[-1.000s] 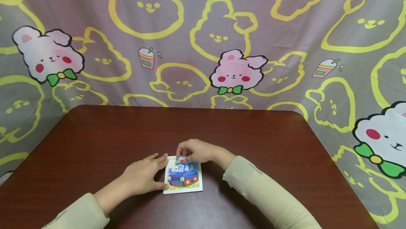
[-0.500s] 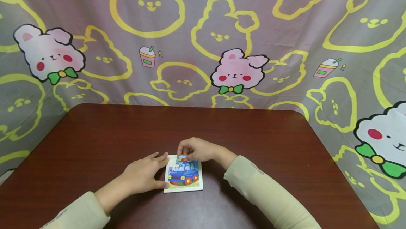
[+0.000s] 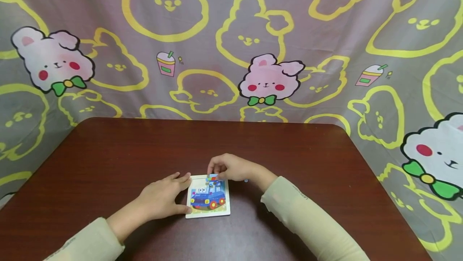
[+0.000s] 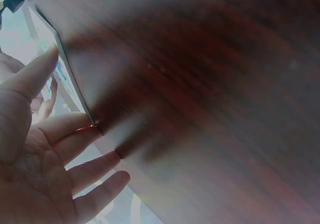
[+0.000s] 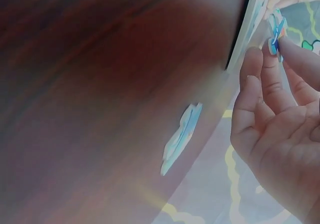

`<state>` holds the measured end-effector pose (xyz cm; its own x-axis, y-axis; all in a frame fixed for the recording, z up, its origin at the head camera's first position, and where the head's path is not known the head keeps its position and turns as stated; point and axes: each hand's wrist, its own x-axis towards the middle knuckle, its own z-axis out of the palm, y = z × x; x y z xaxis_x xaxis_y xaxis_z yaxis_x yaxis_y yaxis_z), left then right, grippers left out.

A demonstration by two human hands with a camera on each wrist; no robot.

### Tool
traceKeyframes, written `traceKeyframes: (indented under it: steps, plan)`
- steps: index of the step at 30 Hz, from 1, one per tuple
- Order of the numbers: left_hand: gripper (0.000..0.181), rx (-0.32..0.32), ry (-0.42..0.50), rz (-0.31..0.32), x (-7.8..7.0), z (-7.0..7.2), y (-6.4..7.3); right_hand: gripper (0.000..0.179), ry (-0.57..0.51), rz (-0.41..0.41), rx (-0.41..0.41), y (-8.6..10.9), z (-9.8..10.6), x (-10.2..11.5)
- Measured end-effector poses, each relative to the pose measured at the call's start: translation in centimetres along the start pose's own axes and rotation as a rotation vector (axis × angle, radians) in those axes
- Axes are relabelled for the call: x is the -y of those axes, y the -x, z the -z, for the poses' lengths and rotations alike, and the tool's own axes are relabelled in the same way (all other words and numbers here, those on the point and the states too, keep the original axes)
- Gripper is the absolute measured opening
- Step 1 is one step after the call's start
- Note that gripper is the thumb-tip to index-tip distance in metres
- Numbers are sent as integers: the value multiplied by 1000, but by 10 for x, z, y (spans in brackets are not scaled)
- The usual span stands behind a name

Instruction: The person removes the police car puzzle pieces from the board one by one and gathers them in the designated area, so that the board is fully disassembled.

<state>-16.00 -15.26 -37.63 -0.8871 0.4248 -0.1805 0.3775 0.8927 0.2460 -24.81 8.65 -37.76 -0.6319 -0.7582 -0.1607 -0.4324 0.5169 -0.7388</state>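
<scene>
A square jigsaw puzzle (image 3: 207, 212) with a pale frame and a blue cartoon car lies on the table. My left hand (image 3: 160, 197) rests at its left side, thumb near the lower corner and index finger at the upper one. In the left wrist view the fingers (image 4: 82, 174) spread out fairly straight along the frame's edge. Above the puzzle's top edge, my right hand (image 3: 233, 167) pinches a puzzle piece (image 3: 212, 178) with blue, red and green on it. That piece (image 5: 275, 36) is between thumb and fingertips in the right wrist view. Pale backing shows at the puzzle's upper left.
A loose puzzle piece (image 5: 182, 139) lies on the table beyond the puzzle's right side; in the head view the right wrist mostly hides it. The dark brown table (image 3: 144, 144) ends at a patterned curtain (image 3: 202, 52) behind and at both sides.
My right hand has shifted slightly right and away with the pinched piece, uncovering more pale backing at the puzzle's upper left. The left hand stays at the frame.
</scene>
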Motion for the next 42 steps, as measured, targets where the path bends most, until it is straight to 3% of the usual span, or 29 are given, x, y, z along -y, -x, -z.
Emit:
traceKeyframes:
  steps: [42]
  plan:
    - [80, -9, -14, -11, 0, -2, 0, 16, -75, -32, -168, 93, 51, -59]
